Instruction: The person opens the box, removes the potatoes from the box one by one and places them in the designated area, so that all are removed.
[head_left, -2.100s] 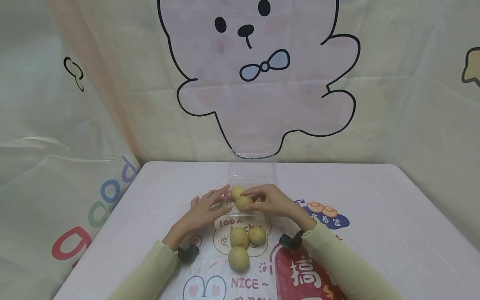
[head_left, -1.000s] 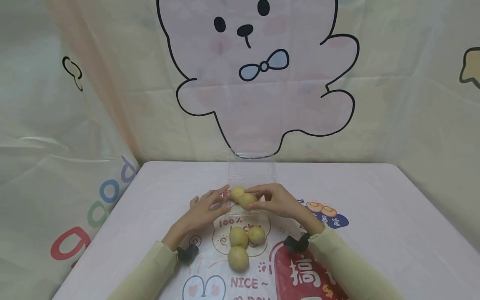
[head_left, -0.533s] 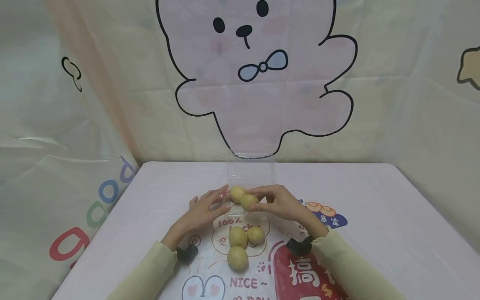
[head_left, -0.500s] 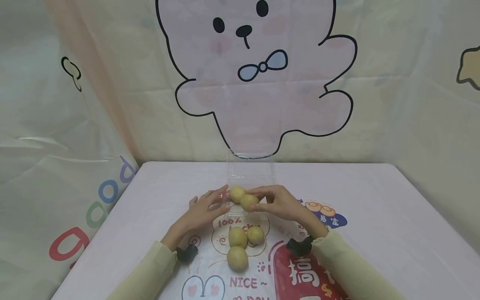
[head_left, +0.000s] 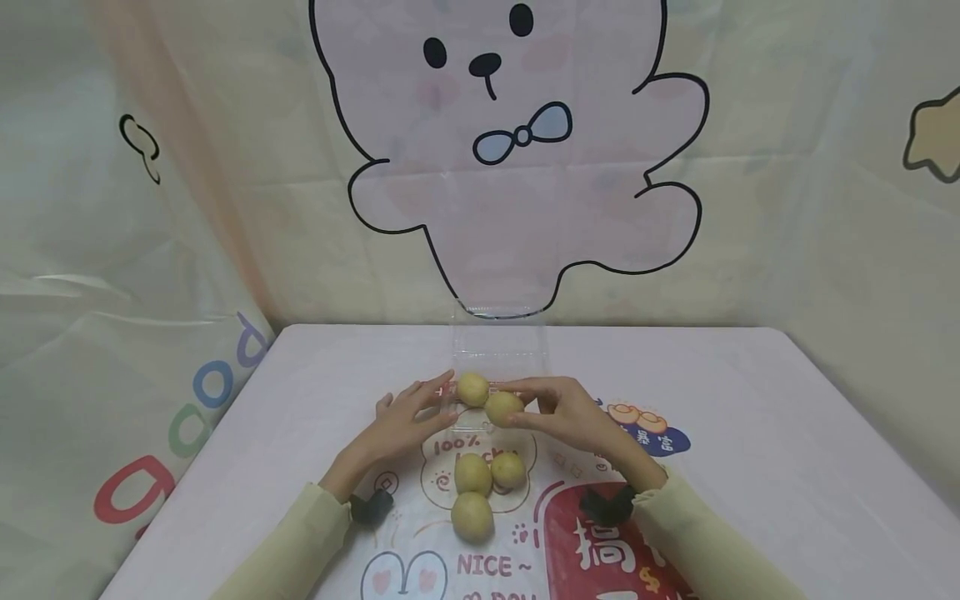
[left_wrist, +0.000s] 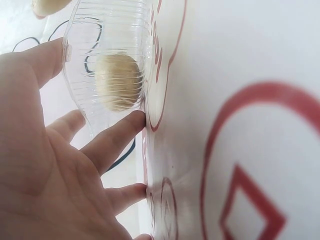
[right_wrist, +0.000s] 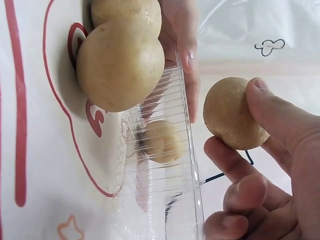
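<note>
Between thumb and fingers, my right hand (head_left: 573, 410) pinches a small round yellow potato (right_wrist: 230, 112). In the right wrist view this potato hangs beyond the rim of a clear plastic clamshell box (right_wrist: 187, 107). One potato (head_left: 472, 389) lies inside the box, seen through the ribbed wall in both wrist views. My left hand (head_left: 405, 423) rests at the box's left side with fingers spread. In the left wrist view its thumb touches the rim, while other fingertips (left_wrist: 137, 119) reach the table beside the wall.
Nearer the person, three more potatoes (head_left: 473, 475) sit grouped on the printed table cover (head_left: 420, 575). The box's clear lid (head_left: 501, 342) stands folded back on the far side. A cream curtain (head_left: 300, 250) with a cartoon bear hangs behind the table.
My right hand has shifted a little right with its potato, away from the one in the box. The left hand keeps its place at the box's side. The head view has drifted slightly.
</note>
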